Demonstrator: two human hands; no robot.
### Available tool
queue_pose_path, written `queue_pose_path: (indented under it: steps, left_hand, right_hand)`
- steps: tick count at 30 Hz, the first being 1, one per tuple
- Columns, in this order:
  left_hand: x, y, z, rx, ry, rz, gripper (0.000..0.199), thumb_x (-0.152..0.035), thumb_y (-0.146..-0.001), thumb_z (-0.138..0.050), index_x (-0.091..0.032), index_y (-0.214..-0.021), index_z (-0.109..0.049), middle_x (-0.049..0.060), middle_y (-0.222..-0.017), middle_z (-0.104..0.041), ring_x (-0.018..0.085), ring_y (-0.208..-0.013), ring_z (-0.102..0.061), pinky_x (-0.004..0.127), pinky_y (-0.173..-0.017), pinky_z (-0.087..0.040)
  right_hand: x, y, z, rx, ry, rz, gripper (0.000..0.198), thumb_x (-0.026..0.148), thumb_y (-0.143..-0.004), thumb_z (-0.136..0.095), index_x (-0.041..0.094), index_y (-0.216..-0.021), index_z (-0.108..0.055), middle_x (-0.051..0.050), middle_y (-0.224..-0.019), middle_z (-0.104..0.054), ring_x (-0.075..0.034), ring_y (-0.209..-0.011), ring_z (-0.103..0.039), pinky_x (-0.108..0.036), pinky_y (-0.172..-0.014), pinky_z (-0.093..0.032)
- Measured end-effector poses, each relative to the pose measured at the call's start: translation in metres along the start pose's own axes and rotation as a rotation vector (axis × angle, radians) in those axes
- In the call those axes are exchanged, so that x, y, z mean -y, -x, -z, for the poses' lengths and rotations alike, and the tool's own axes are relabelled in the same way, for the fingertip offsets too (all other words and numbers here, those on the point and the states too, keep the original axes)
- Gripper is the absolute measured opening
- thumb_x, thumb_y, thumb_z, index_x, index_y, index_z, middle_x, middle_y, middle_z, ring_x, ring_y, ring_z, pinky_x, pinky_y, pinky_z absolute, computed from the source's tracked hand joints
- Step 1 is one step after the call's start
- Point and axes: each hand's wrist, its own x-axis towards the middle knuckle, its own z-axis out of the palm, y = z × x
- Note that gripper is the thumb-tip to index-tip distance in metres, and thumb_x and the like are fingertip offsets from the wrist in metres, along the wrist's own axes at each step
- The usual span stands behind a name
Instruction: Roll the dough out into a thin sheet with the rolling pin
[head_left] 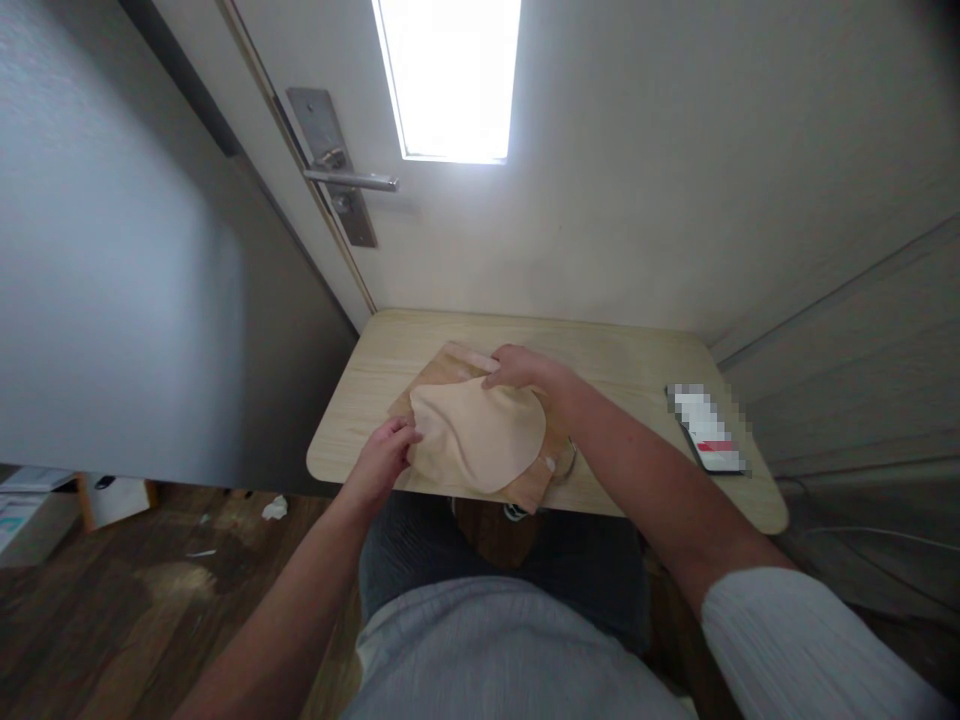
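Note:
A thin, pale sheet of rolled dough [487, 435], roughly round with a few folds, lies over a wooden board [442, 365] set at a slant on the small table. My left hand [390, 448] pinches the sheet's left edge between thumb and fingers. At the far edge, my right hand [517, 368] has its thumb on the sheet and its fingers bent around that edge. Part of the board is covered by the sheet. White flour-like marks show near the board's lower right corner.
A phone [705, 428] lies on the right side of the light wood table [630, 365]. Behind the table stands a door with a metal handle [352, 180] and a bright window [454, 80]. A grey panel [150, 250] rises at left. Crumpled paper [275, 508] is on the floor.

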Motion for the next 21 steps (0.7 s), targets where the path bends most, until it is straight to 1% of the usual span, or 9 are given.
queue_pose_path:
  steps: [3, 5, 7, 9, 12, 16, 19, 21]
  left_hand:
    - [0.000, -0.008, -0.003, 0.022, 0.164, 0.117, 0.031, -0.036, -0.069, -0.075, -0.016, -0.092, -0.067, 0.003, -0.079, -0.070, 0.017, -0.069, -0.067, 0.027, -0.060, -0.053]
    - [0.001, -0.015, -0.004, 0.030, 0.227, 0.169, 0.039, -0.037, -0.070, -0.078, -0.013, -0.100, -0.070, 0.008, -0.087, -0.075, 0.021, -0.073, -0.071, 0.030, -0.063, -0.057]
    - [0.001, -0.020, -0.004, 0.020, 0.243, 0.172, 0.042, -0.035, -0.069, -0.081, -0.012, -0.102, -0.071, 0.011, -0.092, -0.077, 0.022, -0.074, -0.073, 0.031, -0.063, -0.059]
    - [-0.001, -0.022, -0.005, 0.008, 0.236, 0.151, 0.041, -0.034, -0.069, -0.083, -0.011, -0.101, -0.073, 0.012, -0.093, -0.078, 0.022, -0.073, -0.074, 0.031, -0.062, -0.060]
    - [-0.005, -0.022, -0.004, -0.007, 0.188, 0.139, 0.037, -0.034, -0.069, -0.084, -0.010, -0.096, -0.075, 0.012, -0.088, -0.078, 0.021, -0.069, -0.073, 0.028, -0.059, -0.058]
    - [-0.011, -0.023, -0.001, -0.040, -0.028, 0.164, 0.039, -0.039, -0.067, -0.084, -0.011, -0.093, -0.075, 0.010, -0.080, -0.077, 0.017, -0.056, -0.068, 0.025, -0.046, -0.048]
    - [-0.012, -0.024, 0.001, -0.049, -0.165, 0.153, 0.041, -0.041, -0.064, -0.084, -0.012, -0.090, -0.075, 0.009, -0.079, -0.076, 0.016, -0.056, -0.066, 0.023, -0.044, -0.044]
    - [-0.010, -0.023, 0.000, -0.030, -0.176, 0.125, 0.041, -0.042, -0.062, -0.085, -0.012, -0.088, -0.075, 0.009, -0.077, -0.075, 0.017, -0.057, -0.066, 0.024, -0.046, -0.043]
  right_hand:
    - [0.002, 0.004, 0.006, 0.038, -0.003, -0.016, 0.038, 0.041, -0.075, -0.080, 0.015, -0.102, -0.075, -0.009, -0.098, -0.076, -0.022, -0.080, -0.069, -0.028, -0.064, -0.046]
    - [0.002, 0.007, 0.009, 0.052, -0.001, -0.010, 0.037, 0.041, -0.073, -0.082, 0.015, -0.099, -0.075, -0.008, -0.097, -0.075, -0.022, -0.080, -0.069, -0.027, -0.064, -0.045]
    - [0.000, 0.012, 0.010, 0.043, -0.007, 0.015, 0.038, 0.042, -0.073, -0.082, 0.017, -0.100, -0.076, -0.008, -0.100, -0.075, -0.022, -0.083, -0.069, -0.027, -0.065, -0.044]
    - [-0.005, 0.017, 0.007, 0.003, -0.022, 0.066, 0.042, 0.042, -0.073, -0.082, 0.020, -0.107, -0.075, -0.007, -0.106, -0.075, -0.023, -0.088, -0.069, -0.027, -0.066, -0.044]
    - [-0.015, 0.026, -0.003, -0.054, -0.077, 0.162, 0.045, 0.041, -0.077, -0.079, 0.024, -0.118, -0.072, -0.006, -0.113, -0.075, -0.024, -0.095, -0.068, -0.027, -0.071, -0.046]
    - [-0.024, 0.033, -0.016, -0.095, -0.167, 0.271, 0.036, 0.033, -0.087, -0.068, 0.025, -0.122, -0.070, -0.005, -0.118, -0.074, -0.023, -0.101, -0.068, -0.027, -0.079, -0.047]
    - [-0.024, 0.033, -0.020, -0.156, -0.154, 0.269, 0.037, 0.031, -0.090, -0.064, 0.023, -0.126, -0.067, -0.006, -0.125, -0.071, -0.024, -0.108, -0.066, -0.028, -0.087, -0.047]
    - [-0.021, 0.030, -0.020, -0.175, -0.115, 0.248, 0.041, 0.031, -0.091, -0.064, 0.022, -0.131, -0.064, -0.008, -0.130, -0.069, -0.025, -0.113, -0.064, -0.029, -0.091, -0.046]
